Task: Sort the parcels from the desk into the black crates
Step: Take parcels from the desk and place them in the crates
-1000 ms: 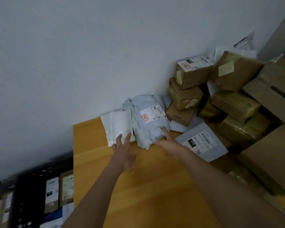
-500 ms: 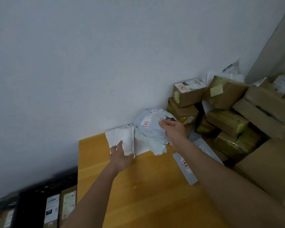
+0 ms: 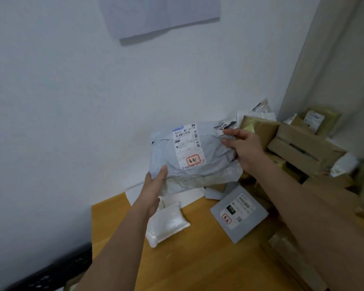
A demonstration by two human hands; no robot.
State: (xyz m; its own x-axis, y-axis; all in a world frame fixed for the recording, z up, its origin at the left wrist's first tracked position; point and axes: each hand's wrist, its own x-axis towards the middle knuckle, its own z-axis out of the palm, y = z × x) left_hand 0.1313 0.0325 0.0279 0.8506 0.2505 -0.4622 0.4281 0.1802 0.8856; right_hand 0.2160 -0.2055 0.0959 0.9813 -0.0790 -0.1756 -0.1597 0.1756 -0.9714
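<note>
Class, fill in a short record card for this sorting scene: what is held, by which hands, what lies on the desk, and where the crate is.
Held parcel: grey poly mailer, lifted clear of the desk, label facing the camera
Left hand: grips its lower left corner
Right hand: grips its upper right edge
On desk: white padded pouch; flat grey envelope
Right side: stacked cardboard boxes
Black crate: lower left, below desk level
</note>
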